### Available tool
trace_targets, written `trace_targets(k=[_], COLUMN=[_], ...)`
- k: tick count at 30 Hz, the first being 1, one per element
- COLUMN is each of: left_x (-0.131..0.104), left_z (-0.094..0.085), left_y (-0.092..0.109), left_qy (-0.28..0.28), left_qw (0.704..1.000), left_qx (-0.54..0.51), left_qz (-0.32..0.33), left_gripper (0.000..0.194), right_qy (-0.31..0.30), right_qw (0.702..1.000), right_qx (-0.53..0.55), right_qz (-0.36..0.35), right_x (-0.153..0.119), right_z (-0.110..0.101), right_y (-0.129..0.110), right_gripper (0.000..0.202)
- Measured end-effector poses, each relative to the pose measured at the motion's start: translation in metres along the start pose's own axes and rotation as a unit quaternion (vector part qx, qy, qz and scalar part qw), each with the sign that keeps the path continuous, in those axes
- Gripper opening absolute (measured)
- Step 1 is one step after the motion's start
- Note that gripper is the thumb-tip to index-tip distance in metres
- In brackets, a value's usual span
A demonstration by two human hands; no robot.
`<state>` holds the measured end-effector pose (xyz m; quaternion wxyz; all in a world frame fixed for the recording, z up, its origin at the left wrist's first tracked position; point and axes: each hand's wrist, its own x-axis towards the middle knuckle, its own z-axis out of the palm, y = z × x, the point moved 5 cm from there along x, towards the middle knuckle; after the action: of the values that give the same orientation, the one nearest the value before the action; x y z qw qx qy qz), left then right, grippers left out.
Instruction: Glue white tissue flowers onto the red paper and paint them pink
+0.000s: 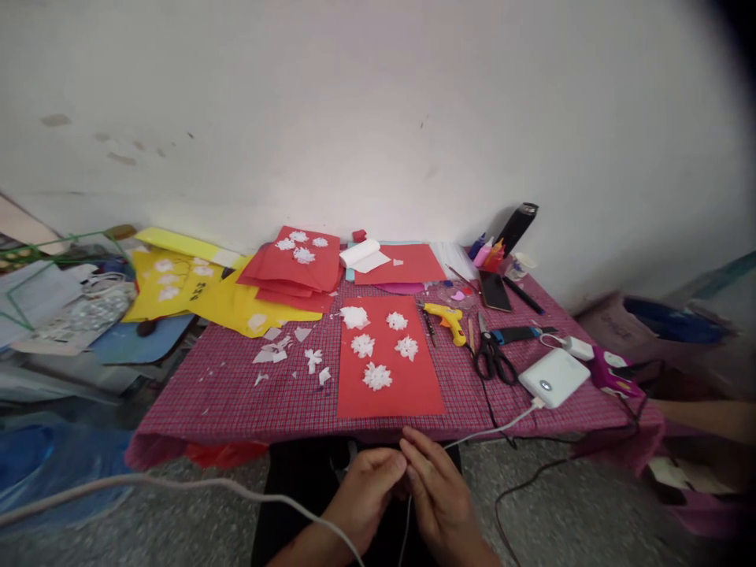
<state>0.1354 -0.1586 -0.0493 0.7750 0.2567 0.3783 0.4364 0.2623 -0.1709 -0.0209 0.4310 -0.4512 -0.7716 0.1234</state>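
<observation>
In front of the table's near edge, over my lap, my left hand (373, 490) and my right hand (438, 494) meet at the fingertips. The left fingers are curled in with the thumb pressed on top. On the right hand the fingers lie together and bend toward the left thumb. Whatever sits between the fingertips, if anything, is too small or hidden. Just beyond them lies a red paper sheet (387, 402) bearing several white paper flowers (376, 376). A white cable (493, 431) passes close behind the right hand.
White paper scraps (313, 361) lie left of the sheet. On the right are a yellow glue gun (447, 321), black scissors (494, 362), a white power bank (554, 378) and a phone (494, 290). Red paper (313, 272) and yellow paper (236, 303) lie at the back left.
</observation>
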Motion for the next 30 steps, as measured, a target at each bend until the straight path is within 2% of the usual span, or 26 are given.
trace_targets(k=[3, 8, 12, 15, 19, 22, 27, 30], left_x=[0.000, 0.002, -0.001, -0.004, -0.006, -0.006, -0.007, -0.007], left_z=[-0.002, -0.011, -0.014, -0.015, -0.021, -0.025, -0.026, -0.032], left_y=[0.002, -0.001, -0.001, -0.001, 0.001, 0.009, 0.030, 0.038], left_qy=[-0.001, 0.029, 0.016, -0.001, -0.001, 0.001, -0.007, 0.021], left_qw=[1.000, 0.999, 0.996, 0.992, 0.983, 0.981, 0.984, 0.985], left_qx=[0.018, 0.007, 0.086, 0.129, 0.183, 0.191, 0.174, 0.167], left_qz=[-0.004, -0.026, -0.020, -0.002, 0.029, 0.039, 0.046, 0.046], left_gripper=[0.041, 0.042, 0.040, 0.038, 0.052, 0.059, 0.047, 0.044], right_qy=[-0.032, -0.067, -0.101, -0.096, -0.078, -0.082, -0.108, -0.105], right_qw=[0.999, 0.996, 0.989, 0.982, 0.976, 0.973, 0.963, 0.964], right_qx=[0.009, 0.050, 0.104, 0.143, 0.163, 0.170, 0.203, 0.199], right_qz=[-0.001, -0.004, 0.036, 0.083, 0.123, 0.133, 0.139, 0.145], right_x=[-0.004, -0.009, -0.004, 0.001, 0.003, 0.003, 0.007, 0.006], right_z=[0.005, 0.010, 0.002, -0.008, -0.013, -0.010, -0.007, -0.008], right_y=[-0.003, -0.006, -0.006, -0.006, -0.005, -0.007, -0.010, -0.007], right_gripper=[0.060, 0.064, 0.052, 0.038, 0.026, 0.023, 0.023, 0.022])
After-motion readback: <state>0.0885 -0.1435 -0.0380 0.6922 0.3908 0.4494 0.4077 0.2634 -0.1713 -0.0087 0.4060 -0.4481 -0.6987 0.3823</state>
